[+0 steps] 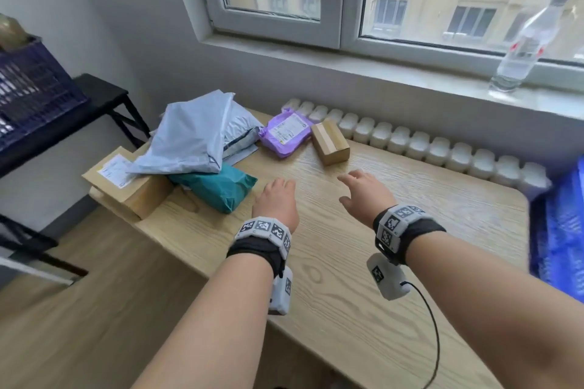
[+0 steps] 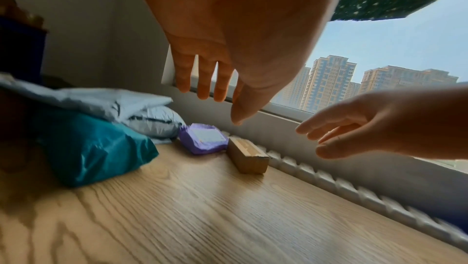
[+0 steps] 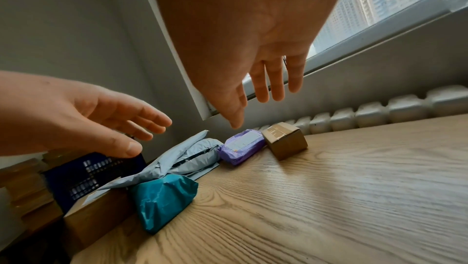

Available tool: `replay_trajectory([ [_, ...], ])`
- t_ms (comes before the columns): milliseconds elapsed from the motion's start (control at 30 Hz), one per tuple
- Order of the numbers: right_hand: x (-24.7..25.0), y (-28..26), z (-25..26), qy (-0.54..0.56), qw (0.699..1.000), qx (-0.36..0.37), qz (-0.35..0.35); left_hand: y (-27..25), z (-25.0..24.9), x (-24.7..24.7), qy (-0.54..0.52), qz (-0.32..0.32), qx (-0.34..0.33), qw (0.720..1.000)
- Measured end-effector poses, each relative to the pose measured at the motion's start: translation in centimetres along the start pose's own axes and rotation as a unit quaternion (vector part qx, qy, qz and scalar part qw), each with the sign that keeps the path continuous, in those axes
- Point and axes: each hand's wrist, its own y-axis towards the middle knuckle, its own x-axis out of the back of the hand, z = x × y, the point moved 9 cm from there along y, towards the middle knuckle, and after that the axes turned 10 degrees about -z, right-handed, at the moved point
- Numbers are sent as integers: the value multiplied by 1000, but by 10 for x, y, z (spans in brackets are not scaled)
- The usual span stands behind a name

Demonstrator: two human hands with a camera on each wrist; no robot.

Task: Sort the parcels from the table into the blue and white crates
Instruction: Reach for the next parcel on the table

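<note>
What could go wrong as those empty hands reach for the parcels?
The big box overhangs the table's left edge with the grey bag draped over it; tugging that bag might tip the box to the floor. The teal parcel is tucked under the same bag, so pulling it could drag the pile. Both hands, left and right, are open and close together, so they may get in each other's way.

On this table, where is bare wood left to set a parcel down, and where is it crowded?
Bare wood covers the table under and right of both hands, left hand and right hand, out to the blue crate and the radiator. It is crowded at the far left: grey mailers, teal parcel, big carton, purple parcel, small box.
</note>
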Motion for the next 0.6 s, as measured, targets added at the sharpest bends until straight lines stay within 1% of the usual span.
replay_trajectory([
  [133, -21, 27, -12, 3, 999, -34, 15, 37, 4, -28, -6, 20, -8, 1000],
  [233, -38, 50, -27, 11, 997, -67, 23, 77, 2, -51, -36, 38, -22, 998],
  [400, -54, 95, -59, 25, 986, -163, 24, 149, -3, -86, -93, 90, -43, 991],
  [533, -67, 139, -76, 42, 973, -226, 22, 203, -3, -110, -130, 105, -56, 984],
  [600, -73, 158, -84, 53, 964, -259, 20, 226, -5, -125, -138, 123, -61, 981],
])
